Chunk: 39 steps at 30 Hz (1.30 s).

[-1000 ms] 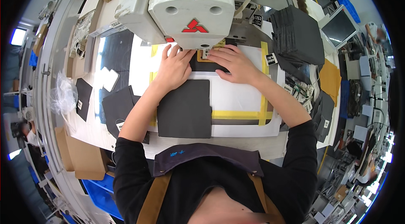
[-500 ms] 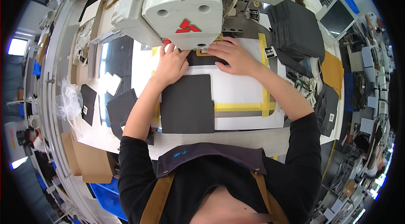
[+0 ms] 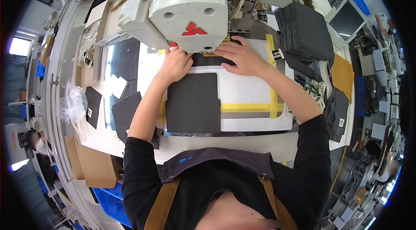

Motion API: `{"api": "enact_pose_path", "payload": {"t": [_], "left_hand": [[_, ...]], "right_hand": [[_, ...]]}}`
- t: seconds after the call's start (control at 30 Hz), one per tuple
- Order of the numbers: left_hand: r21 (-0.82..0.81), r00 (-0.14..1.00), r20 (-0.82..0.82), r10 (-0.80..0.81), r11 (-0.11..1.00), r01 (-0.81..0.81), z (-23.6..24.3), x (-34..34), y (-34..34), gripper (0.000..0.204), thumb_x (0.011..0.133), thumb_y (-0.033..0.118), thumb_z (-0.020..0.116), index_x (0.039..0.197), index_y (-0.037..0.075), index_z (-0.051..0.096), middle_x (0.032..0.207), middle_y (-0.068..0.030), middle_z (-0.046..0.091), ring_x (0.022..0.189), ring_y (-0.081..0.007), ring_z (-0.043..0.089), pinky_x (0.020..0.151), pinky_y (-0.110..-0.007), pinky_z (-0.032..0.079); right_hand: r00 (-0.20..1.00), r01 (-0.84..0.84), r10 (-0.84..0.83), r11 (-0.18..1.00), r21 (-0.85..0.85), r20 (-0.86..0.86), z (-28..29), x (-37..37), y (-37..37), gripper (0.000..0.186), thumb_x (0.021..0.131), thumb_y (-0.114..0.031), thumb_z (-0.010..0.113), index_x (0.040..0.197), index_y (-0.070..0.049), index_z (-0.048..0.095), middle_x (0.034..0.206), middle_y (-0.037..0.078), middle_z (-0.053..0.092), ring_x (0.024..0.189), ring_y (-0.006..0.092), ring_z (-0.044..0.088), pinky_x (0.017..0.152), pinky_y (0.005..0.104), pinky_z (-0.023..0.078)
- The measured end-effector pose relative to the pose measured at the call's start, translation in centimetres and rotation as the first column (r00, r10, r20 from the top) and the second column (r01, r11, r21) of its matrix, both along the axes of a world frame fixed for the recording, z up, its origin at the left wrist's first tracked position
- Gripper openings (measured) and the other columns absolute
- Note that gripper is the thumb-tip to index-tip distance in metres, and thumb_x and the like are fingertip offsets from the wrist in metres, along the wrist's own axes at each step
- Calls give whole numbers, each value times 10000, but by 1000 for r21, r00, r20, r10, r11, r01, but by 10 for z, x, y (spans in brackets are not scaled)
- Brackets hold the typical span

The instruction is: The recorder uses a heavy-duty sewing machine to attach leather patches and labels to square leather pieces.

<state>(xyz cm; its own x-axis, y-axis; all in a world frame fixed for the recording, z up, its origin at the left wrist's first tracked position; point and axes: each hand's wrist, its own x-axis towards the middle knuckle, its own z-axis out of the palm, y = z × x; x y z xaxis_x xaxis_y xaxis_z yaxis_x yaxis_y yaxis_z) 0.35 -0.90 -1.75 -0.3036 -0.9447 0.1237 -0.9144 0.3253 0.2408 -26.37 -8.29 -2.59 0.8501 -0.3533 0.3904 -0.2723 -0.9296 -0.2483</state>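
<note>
The left hand (image 3: 175,65) is palm down at the left end of a dark strip of material (image 3: 201,60), its fingers bent and their tips partly hidden by the head of the white sewing machine (image 3: 188,17); whether it grips or only presses cannot be determined. The right hand (image 3: 240,56) lies palm down at the right end of the same strip, fingers extended toward the machine and loosely together, thumb set apart from them, with nothing seen enclosed in its grasp. The strip lies directly in front of and partly beneath the machine head, between the two hands. A small orange-yellow part (image 3: 210,55) shows at its upper edge, largely covered by the head. A larger dark panel (image 3: 193,104) lies flat nearer the person, on a white sheet (image 3: 245,87) crossed by yellow tape (image 3: 247,108); neither hand touches this panel. To the right of the machine stands a stack of dark pieces (image 3: 305,30), with a black-and-white label (image 3: 277,54) just beside it. At the far left of the table lies a crumpled clear plastic bag (image 3: 72,104), near a small dark piece (image 3: 92,102).
</note>
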Motion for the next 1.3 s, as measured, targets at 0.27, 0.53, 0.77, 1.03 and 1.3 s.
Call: {"api": "enact_pose_path", "payload": {"t": [0.27, 0.53, 0.77, 1.03, 1.3], "left_hand": [[-12, 999, -37, -1, 1000, 1, -4, 2, -2, 260, 861, 162, 533, 1050, 53, 674, 974, -135, 594, 1011, -327, 527, 847, -474, 370], [93, 994, 107, 24, 995, -34, 10, 7, 2, 272, 826, 124, 568, 1065, 75, 689, 1033, -92, 593, 1044, -272, 533, 885, -465, 370], [-147, 997, 76, -27, 988, 38, 13, 27, 22, 374, 783, 25, 586, 1144, 94, 660, 1191, -34, 611, 1136, -223, 543, 981, -475, 361], [-234, 957, -20, -288, 932, 276, 12, 33, 21, 329, 823, 183, 681, 1147, 127, 660, 1210, -11, 632, 1174, -181, 542, 1018, -440, 358], [-95, 941, 43, -335, 937, 337, 18, 24, 5, 328, 837, 250, 686, 1157, 178, 667, 1187, 37, 651, 1189, -185, 530, 945, -416, 414]], "right_hand": [[996, 62, -56, 994, -94, 66, -1, -8, 3, 373, 794, -248, 704, 1136, -103, 672, 1157, 27, 659, 1029, 169, 586, 926, 399, 375], [999, -42, 39, 975, -219, -15, 2, -2, 16, 375, 772, -204, 695, 1129, -90, 667, 1192, 36, 643, 959, 202, 581, 864, 347, 423], [995, -96, 95, 995, -42, -30, 5, 19, 29, 321, 809, -222, 674, 1100, -88, 653, 1214, 37, 620, 1013, 207, 558, 899, 352, 419], [997, -77, 77, 997, -3, -11, 5, 17, 28, 324, 819, -242, 682, 1101, -86, 655, 1230, 46, 621, 1048, 226, 552, 932, 373, 409], [999, -45, 46, 998, 50, -29, 4, 16, 28, 293, 789, -219, 707, 1049, -91, 665, 1260, 39, 614, 1073, 239, 557, 938, 387, 416]]}}
